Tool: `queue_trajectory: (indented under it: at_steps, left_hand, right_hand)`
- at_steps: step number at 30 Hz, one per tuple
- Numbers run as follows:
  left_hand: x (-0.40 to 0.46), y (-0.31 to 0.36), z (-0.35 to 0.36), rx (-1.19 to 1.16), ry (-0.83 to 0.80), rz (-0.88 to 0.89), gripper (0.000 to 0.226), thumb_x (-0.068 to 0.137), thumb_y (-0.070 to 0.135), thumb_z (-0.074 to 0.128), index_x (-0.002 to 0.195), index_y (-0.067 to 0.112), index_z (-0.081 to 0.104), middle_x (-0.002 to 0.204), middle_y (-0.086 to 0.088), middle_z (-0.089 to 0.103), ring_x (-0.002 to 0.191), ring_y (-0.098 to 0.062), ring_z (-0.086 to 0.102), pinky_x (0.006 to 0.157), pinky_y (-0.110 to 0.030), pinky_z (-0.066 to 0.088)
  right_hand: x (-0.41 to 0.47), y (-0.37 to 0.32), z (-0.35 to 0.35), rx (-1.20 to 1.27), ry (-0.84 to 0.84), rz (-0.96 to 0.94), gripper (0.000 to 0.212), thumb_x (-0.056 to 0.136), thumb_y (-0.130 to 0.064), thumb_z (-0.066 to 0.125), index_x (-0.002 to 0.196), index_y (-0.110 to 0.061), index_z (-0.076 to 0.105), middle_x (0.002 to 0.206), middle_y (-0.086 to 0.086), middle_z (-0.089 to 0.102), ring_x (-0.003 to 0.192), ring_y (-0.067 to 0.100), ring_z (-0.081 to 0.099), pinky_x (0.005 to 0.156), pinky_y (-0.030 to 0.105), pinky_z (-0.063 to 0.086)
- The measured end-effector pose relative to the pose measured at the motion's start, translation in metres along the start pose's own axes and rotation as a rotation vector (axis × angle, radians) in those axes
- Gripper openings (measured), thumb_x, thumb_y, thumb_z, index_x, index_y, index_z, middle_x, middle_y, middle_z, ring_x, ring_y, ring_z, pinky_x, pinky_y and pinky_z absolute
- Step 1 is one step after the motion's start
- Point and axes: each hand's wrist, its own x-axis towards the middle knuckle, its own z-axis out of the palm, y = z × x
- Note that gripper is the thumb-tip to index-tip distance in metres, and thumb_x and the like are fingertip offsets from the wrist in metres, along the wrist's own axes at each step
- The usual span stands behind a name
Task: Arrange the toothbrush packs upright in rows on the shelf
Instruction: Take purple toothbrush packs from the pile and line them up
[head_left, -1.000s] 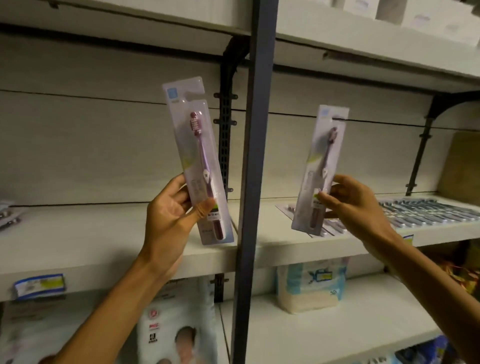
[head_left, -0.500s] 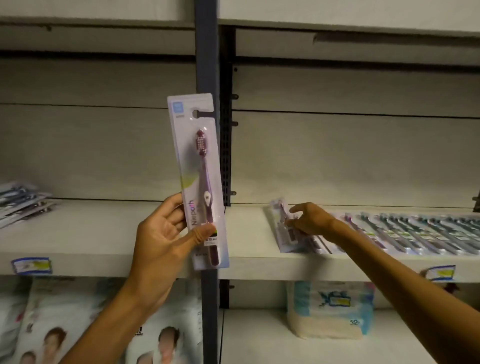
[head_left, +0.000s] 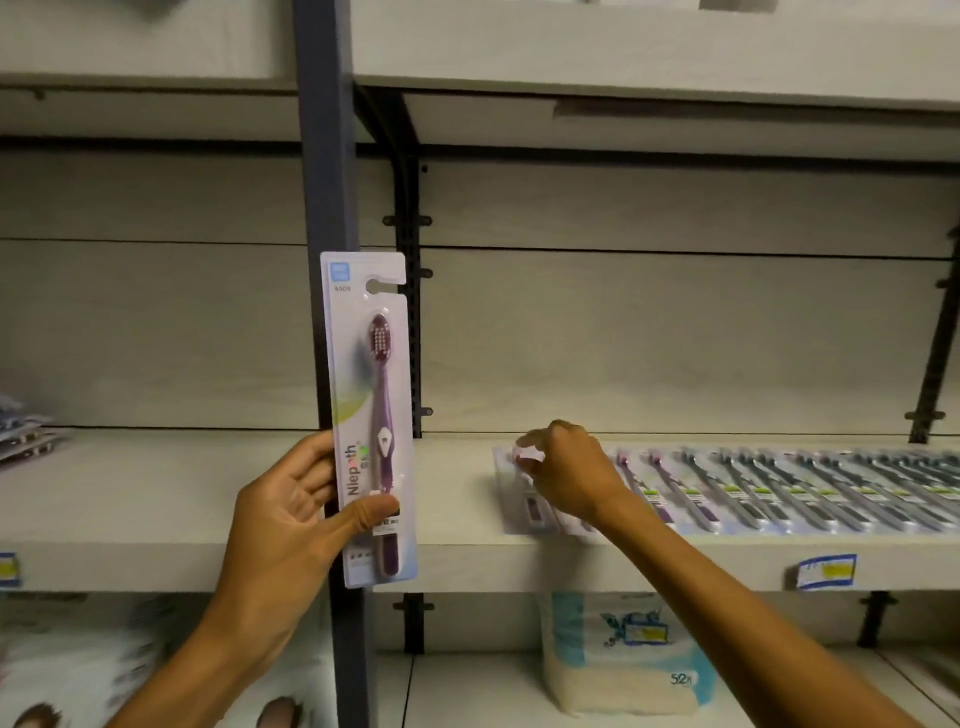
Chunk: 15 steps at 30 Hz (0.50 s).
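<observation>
A purple toothbrush pack (head_left: 370, 421) is standing upright before the post (head_left: 324, 156), the left hand (head_left: 291, 525) gripping its lower part. The right hand (head_left: 563, 475), fingers curled, is pinching the end pack (head_left: 524, 512) of the flat row (head_left: 779, 488) on the shelf (head_left: 130, 499).

Surrounding fixtures and stock

A dark upright post (head_left: 324, 156) divides the bays; a blue-and-yellow price label (head_left: 826, 570) sits on the shelf edge, a blue-and-white wrapped pack (head_left: 623, 654) stands below, and printed packs (head_left: 67, 670) lie lower left.
</observation>
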Motion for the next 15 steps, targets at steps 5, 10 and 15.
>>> queue_trajectory:
  at_steps: [5,10,15]
  left_hand:
    - [0.006,0.001,0.015,0.021,0.022,0.028,0.056,0.061,0.008,0.072,0.108,0.033,0.058,0.1,0.015,0.072,0.097,-0.008,0.068,0.066,-0.019,0.057]
    - [0.009,0.002,0.035,0.068,0.024,0.06,0.063,0.058,0.016,0.072,0.11,0.044,0.052,0.09,0.036,0.067,0.09,0.007,0.066,0.063,-0.014,0.054]
    - [0.008,-0.001,0.046,0.154,0.024,0.082,0.063,0.058,0.025,0.072,0.109,0.051,0.046,0.085,0.04,0.063,0.086,0.011,0.064,0.061,-0.012,0.053]
  right_hand:
    - [-0.029,-0.042,-0.04,0.696,0.125,-0.137,0.033,0.091,-0.037,0.057,0.123,-0.026,0.06,0.111,-0.008,0.067,0.096,0.002,0.064,0.078,0.014,0.052]
    - [-0.06,-0.076,-0.055,1.013,0.014,-0.193,0.043,0.083,-0.039,0.061,0.121,-0.02,0.061,0.106,-0.003,0.07,0.097,0.013,0.068,0.079,0.032,0.059]
    - [-0.066,-0.086,-0.052,1.004,0.074,-0.132,0.024,0.082,-0.028,0.067,0.105,-0.026,0.063,0.095,-0.002,0.072,0.089,0.013,0.071,0.078,0.035,0.06]
